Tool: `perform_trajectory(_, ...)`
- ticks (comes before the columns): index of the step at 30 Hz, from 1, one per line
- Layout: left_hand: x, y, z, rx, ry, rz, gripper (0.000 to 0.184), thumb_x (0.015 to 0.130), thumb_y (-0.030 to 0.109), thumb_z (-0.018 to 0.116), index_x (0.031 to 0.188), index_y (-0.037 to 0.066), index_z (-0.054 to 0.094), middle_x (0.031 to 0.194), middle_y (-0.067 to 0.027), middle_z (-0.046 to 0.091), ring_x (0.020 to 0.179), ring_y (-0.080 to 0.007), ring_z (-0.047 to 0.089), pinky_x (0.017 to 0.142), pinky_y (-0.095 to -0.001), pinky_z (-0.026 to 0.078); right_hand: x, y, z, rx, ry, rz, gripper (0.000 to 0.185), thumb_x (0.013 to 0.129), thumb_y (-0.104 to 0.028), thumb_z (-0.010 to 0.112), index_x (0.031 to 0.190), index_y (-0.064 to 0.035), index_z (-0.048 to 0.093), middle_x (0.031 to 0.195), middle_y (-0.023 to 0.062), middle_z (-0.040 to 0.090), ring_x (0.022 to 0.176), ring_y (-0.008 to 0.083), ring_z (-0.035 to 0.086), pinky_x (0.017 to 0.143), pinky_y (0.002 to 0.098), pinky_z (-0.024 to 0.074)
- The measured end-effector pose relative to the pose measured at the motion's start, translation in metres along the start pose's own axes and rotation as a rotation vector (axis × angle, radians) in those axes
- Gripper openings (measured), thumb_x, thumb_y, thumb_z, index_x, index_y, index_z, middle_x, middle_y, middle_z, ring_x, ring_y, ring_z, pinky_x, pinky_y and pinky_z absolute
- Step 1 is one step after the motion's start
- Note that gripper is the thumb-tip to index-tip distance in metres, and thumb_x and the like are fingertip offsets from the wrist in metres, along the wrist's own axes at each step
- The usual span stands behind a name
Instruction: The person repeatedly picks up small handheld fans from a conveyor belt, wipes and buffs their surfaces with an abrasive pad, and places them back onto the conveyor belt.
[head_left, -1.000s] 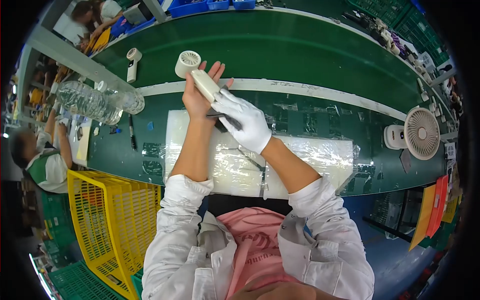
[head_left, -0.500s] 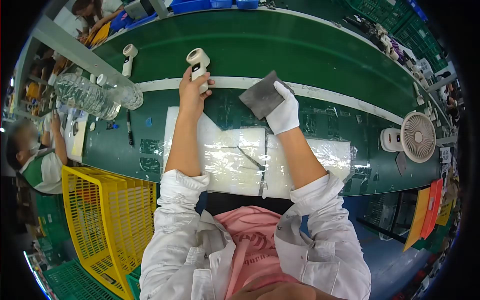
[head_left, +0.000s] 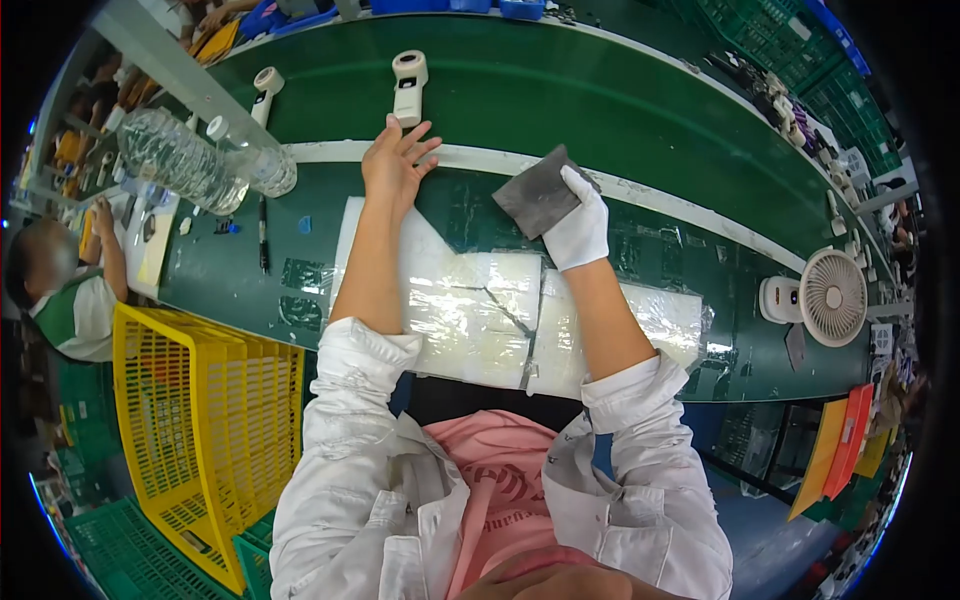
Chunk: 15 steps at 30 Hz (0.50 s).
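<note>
A cream handheld fan (head_left: 408, 88) lies on the green belt (head_left: 560, 100), just beyond the fingertips of my left hand (head_left: 396, 170). That hand is bare, its fingers spread and holding nothing. In my white-gloved right hand (head_left: 580, 222) is a dark grey cloth or pad (head_left: 542, 192), gripped at its right side above the worktable. Below and between my hands, a white padded sheet (head_left: 470, 320) wrapped in clear plastic lies on the table.
Another handheld fan (head_left: 265, 94) lies on the belt at left, near large plastic bottles (head_left: 180, 160). A round-headed fan (head_left: 832, 297) is at right. A yellow crate (head_left: 210, 430) stands lower left. A co-worker (head_left: 75, 290) sits at far left.
The grey pad has come away from the handheld fan in my right hand. My left hand has put the fan on the belt and let go of it.
</note>
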<state>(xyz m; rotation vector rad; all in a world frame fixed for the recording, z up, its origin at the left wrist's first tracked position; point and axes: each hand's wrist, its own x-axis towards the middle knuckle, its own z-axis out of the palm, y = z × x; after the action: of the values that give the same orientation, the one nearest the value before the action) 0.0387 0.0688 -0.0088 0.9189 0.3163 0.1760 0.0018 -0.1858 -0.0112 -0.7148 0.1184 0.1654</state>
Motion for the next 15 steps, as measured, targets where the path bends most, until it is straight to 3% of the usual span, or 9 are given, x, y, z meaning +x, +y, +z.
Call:
perform_trajectory(2, 0.005, -0.002, -0.002, 0.006, 0.098, -0.021, 0.055, 0.107, 0.039, 0.052, 0.140, -0.003, 0.039, 0.131, -0.0258, 0.064, 0.107, -0.0331, 0.067, 0.081, -0.0383, 0.055, -0.001, 0.000, -0.001, 0.059, 0.020, 0.040, 0.028, 0.103, -0.012, 0.048, 0.126, 0.0011, 0.058, 0.122, 0.0108, 0.066, 0.115, 0.0234, 0.063, 0.104, 0.0391, 0.0497)
perform_trajectory(6, 0.003, -0.001, -0.004, -0.037, -0.006, -0.041, 0.044, 0.106, 0.032, 0.056, 0.136, 0.002, 0.044, 0.129, -0.0213, 0.067, 0.091, -0.0244, 0.066, 0.075, -0.0344, 0.054, 0.003, 0.006, -0.012, -0.019, -0.035, -0.030, 0.028, 0.100, -0.014, 0.055, 0.124, -0.0015, 0.061, 0.120, 0.0110, 0.067, 0.114, 0.0254, 0.063, 0.103, 0.0408, 0.0497)
perform_trajectory(9, -0.002, -0.001, 0.000, -0.003, -0.048, -0.004, 0.034, 0.102, 0.022, 0.063, 0.129, 0.003, 0.055, 0.115, -0.0150, 0.069, 0.079, -0.0183, 0.062, 0.068, -0.0324, 0.051, 0.005, 0.008, -0.014, -0.068, -0.051, -0.080, 0.029, 0.098, -0.015, 0.058, 0.123, -0.0027, 0.062, 0.119, 0.0108, 0.068, 0.113, 0.0259, 0.063, 0.102, 0.0409, 0.0497)
perform_trajectory(15, -0.008, -0.004, 0.007, 0.027, -0.170, 0.107, 0.016, 0.096, 0.014, 0.071, 0.108, 0.005, 0.066, 0.097, -0.0049, 0.066, 0.075, -0.0112, 0.057, 0.062, -0.0276, 0.045, 0.009, 0.009, -0.015, 0.073, -0.032, 0.043, 0.028, 0.097, -0.015, 0.059, 0.122, -0.0020, 0.064, 0.120, 0.0102, 0.067, 0.113, 0.0248, 0.063, 0.102, 0.0392, 0.0496)
